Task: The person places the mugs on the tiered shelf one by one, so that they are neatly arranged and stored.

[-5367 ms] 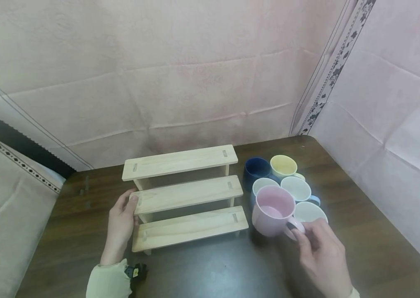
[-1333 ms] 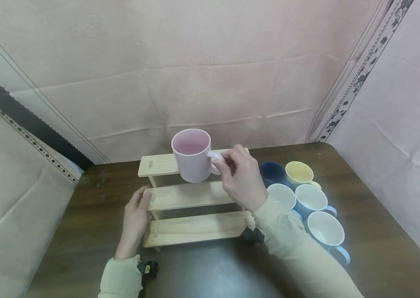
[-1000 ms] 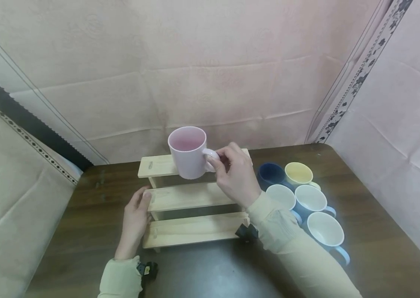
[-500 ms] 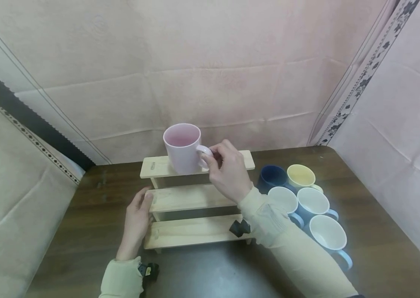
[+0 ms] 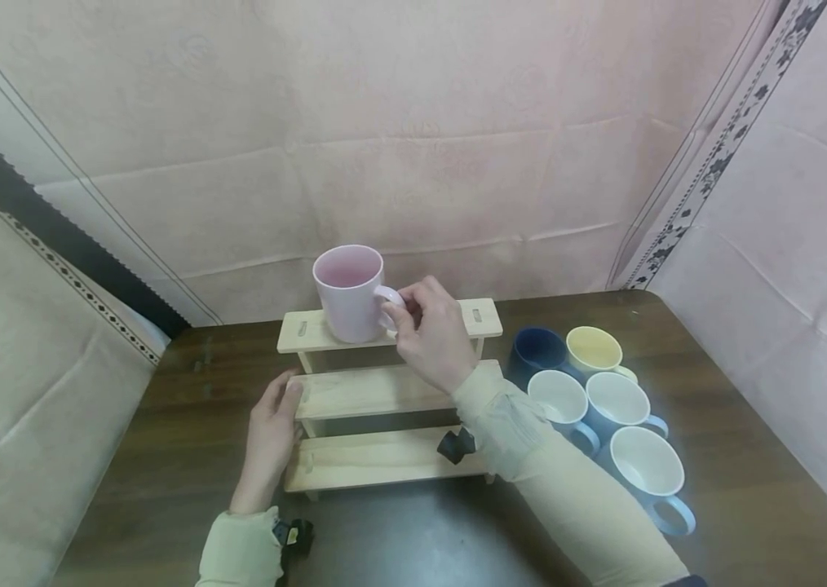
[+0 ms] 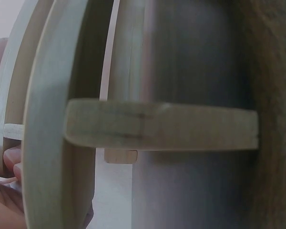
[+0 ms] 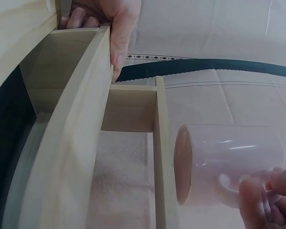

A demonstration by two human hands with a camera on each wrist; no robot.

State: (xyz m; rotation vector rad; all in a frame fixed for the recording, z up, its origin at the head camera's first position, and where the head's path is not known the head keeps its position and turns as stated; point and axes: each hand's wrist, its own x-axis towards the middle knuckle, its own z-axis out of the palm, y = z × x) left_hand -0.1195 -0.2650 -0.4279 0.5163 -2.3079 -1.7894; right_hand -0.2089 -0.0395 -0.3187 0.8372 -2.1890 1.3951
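Note:
A pale pink mug (image 5: 346,303) stands upright over the left half of the top tier of a three-tier wooden shelf (image 5: 365,390). My right hand (image 5: 434,333) pinches its handle between thumb and fingers. In the right wrist view the mug (image 7: 233,160) appears sideways, its base close to the top board (image 7: 161,157). My left hand (image 5: 270,432) grips the left end of the middle tier, thumb on top and fingers tucked beneath. The right wrist view also shows this left hand (image 7: 121,28) at the board's end.
To the right of the shelf stand a navy mug (image 5: 531,363), a yellow mug (image 5: 597,341) and several light blue mugs with white insides, one nearest the front (image 5: 644,469). Cloth (image 5: 413,163) hangs behind the dark wooden table (image 5: 399,546).
My right hand has carried the pink mug from beside the other mugs to the top tier, lowering it and shifting it left. My left hand keeps its grip on the shelf.

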